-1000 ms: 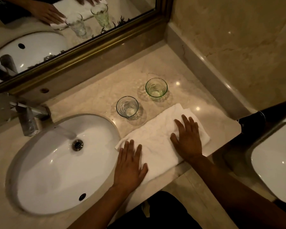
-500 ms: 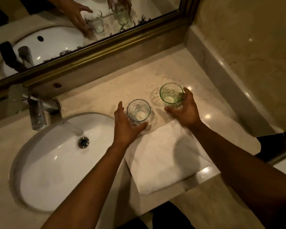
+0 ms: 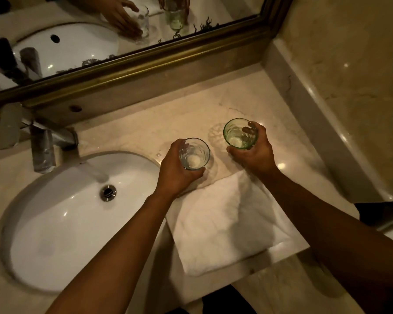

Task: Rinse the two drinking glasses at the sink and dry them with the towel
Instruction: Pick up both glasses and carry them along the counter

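Observation:
My left hand (image 3: pixel 176 168) grips a clear drinking glass (image 3: pixel 194 154) just right of the white oval sink (image 3: pixel 61 220). My right hand (image 3: pixel 253 152) grips a green-tinted glass (image 3: pixel 237 133) further right and a little further back. Both glasses stand upright, mouths up, at or just above the marble counter (image 3: pixel 168 123); I cannot tell whether they touch it. A folded white towel (image 3: pixel 222 223) lies flat on the counter's front part, below both hands. Water streams from the chrome tap (image 3: pixel 44 147) into the basin.
A gold-framed mirror (image 3: pixel 132 62) runs along the back and reflects the hands and glasses. A marble wall ledge (image 3: pixel 315 123) bounds the counter on the right. The sink drain (image 3: pixel 108 192) sits mid-basin. A dark object (image 3: pixel 386 214) lies past the counter's right end.
Both hands left the towel, reached back and closed round the glasses: left on the clear one, right on the green one. The camera view has shifted closer.

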### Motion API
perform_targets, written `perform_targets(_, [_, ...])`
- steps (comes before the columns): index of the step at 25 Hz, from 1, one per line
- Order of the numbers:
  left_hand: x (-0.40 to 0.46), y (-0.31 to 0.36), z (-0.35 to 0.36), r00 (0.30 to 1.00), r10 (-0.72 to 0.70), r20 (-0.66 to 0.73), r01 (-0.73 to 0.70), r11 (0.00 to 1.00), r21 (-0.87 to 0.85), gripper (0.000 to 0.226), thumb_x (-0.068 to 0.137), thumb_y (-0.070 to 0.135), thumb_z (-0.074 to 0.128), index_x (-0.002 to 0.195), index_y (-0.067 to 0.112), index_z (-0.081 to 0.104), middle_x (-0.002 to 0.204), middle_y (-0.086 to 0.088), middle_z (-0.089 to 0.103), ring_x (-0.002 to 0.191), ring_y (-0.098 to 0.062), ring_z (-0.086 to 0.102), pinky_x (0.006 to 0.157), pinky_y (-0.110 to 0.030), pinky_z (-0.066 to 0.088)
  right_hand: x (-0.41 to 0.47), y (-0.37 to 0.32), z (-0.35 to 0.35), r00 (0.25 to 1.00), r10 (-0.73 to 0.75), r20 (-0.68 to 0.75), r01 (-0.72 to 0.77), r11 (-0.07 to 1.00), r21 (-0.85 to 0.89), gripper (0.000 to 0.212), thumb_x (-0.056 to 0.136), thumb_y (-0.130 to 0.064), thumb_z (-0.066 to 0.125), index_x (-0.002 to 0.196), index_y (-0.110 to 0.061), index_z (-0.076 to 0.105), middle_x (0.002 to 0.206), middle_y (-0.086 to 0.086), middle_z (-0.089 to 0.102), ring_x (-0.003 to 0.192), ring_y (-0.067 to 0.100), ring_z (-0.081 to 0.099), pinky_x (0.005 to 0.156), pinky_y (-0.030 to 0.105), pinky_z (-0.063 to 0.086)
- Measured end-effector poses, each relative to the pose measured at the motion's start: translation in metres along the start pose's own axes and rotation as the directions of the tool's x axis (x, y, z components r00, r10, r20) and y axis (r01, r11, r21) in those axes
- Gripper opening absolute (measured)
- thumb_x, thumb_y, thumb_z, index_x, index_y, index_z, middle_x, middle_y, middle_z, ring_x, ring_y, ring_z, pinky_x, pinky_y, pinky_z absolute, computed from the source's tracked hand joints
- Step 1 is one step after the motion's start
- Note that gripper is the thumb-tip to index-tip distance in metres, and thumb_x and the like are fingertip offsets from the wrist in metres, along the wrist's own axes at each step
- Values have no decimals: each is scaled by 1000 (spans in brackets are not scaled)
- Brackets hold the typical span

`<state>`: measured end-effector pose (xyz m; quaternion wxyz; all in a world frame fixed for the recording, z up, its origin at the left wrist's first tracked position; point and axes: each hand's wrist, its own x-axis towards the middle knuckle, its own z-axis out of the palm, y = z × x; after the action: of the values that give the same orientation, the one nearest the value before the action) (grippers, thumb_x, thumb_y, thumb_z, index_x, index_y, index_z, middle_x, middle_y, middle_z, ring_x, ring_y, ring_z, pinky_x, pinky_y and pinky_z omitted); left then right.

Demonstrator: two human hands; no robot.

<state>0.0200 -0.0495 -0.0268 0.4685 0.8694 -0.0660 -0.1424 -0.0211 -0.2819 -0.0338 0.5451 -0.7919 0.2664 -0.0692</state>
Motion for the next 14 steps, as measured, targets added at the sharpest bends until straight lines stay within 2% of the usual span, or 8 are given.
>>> perform_targets(4, [-15, -1, -15, 999, -3, -43, 1, 999, -39, 94, 62, 24, 95, 141, 21, 45, 134, 3, 63, 118, -14, 61, 98, -27, 49, -21, -16, 8, 999, -26, -46, 27, 1000, 14, 91, 66, -18, 92, 140, -18, 40, 125, -4, 58, 111, 10, 58, 101, 31, 51])
perform_targets(9, [-50, -11, -68, 995, -50, -92, 42, 995, -87, 94, 60, 30, 93, 139, 29, 43, 132, 7, 62, 118, -15, 62, 100, -35, 52, -59, -48, 34, 998, -58, 20, 58, 998, 5, 94, 63, -22, 94, 140, -21, 40, 128, -3, 57, 113, 12, 59, 93, 18, 50])
perform_targets(14, [-100, -34, -142, 988, -68, -137, 51, 990, -129, 91, 62, 21, 94, 138, 29, 43, 130, 7, 61, 117, -14, 61, 101, -38, 53, -114, -90, 86, 992, -87, 93, 88, 996, -11, 95, 60, -27, 94, 139, -24, 40, 130, -1, 58, 115, 16, 60, 94, 22, 51])
